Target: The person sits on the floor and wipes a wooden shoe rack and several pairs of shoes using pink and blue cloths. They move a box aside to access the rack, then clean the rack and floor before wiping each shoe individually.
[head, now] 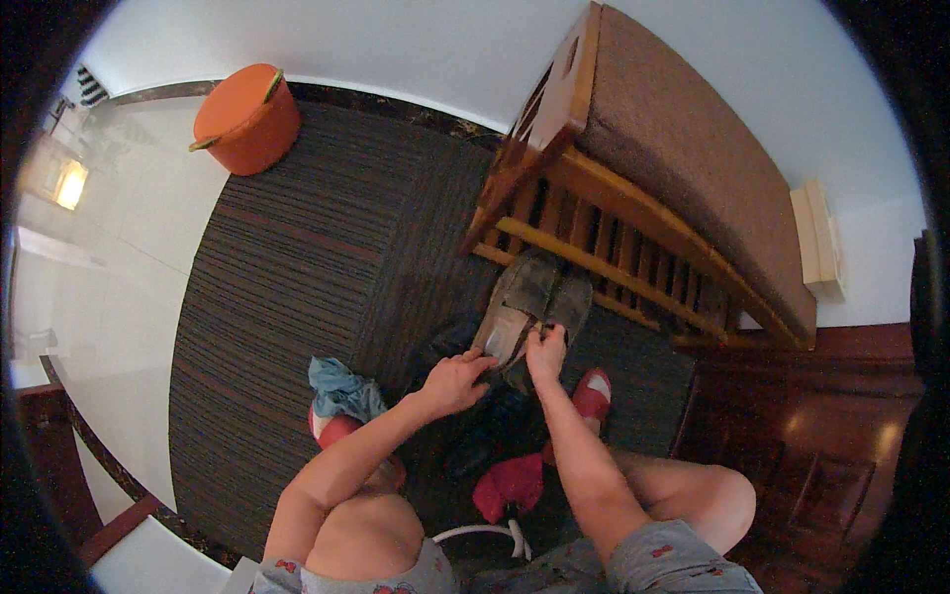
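A pair of worn grey-brown slip-on shoes is in front of me, toes towards the slatted rack of a wooden shoe bench. The left shoe (523, 286) shows its pale insole. My left hand (454, 382) grips it at the heel rim with its fingertips. Beside it, the right shoe (573, 297) is partly covered by my right hand (547, 353), whose fingers are closed on the rim of its opening. The contact of the fingertips there is partly hidden.
The shoe bench (690, 163) has a brown padded top. An orange basket (249, 122) with green handles stands by the wall on striped carpet (274, 297). A blue cloth (341, 390) lies over my red slipper (338, 431); a pink cloth (510, 486) is between my legs. Dark wooden panels (801, 438) stand right.
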`<state>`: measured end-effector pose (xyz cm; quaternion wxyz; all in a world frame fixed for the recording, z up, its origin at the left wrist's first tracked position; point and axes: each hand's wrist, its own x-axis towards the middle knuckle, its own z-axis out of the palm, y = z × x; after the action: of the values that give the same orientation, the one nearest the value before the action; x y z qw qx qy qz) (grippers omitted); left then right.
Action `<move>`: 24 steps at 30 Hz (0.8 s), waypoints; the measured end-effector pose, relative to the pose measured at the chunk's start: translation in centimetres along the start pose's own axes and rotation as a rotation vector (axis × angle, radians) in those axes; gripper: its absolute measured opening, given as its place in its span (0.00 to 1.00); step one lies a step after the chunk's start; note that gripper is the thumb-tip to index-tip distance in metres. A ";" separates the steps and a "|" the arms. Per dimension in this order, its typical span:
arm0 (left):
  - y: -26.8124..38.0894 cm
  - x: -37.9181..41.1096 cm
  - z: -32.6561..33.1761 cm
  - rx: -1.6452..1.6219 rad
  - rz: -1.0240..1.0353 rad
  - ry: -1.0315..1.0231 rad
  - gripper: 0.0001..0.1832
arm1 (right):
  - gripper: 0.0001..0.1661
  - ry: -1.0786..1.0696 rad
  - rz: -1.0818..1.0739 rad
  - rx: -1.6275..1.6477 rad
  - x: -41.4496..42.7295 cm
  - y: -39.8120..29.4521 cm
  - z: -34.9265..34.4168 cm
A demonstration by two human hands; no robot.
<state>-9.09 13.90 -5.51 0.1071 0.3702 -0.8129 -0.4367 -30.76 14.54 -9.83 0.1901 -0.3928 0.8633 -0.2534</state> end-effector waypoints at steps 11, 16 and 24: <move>-2.4 -3.2 -7.3 -0.330 -0.307 0.455 0.15 | 0.26 -0.077 -0.102 -0.255 11.0 -8.2 -0.5; -3.9 -5.6 -6.9 -0.242 -0.468 0.357 0.13 | 0.30 -0.237 -0.212 -0.701 17.3 -7.9 2.1; -3.7 -11.1 -5.5 -0.251 -0.566 -0.079 0.12 | 0.27 -0.137 -0.142 -0.623 12.4 -10.0 -0.1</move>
<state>3.36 16.87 -3.52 -0.0056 0.5482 -0.6208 -0.5604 -32.67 -0.63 -5.52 0.1004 -0.5077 0.8549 0.0373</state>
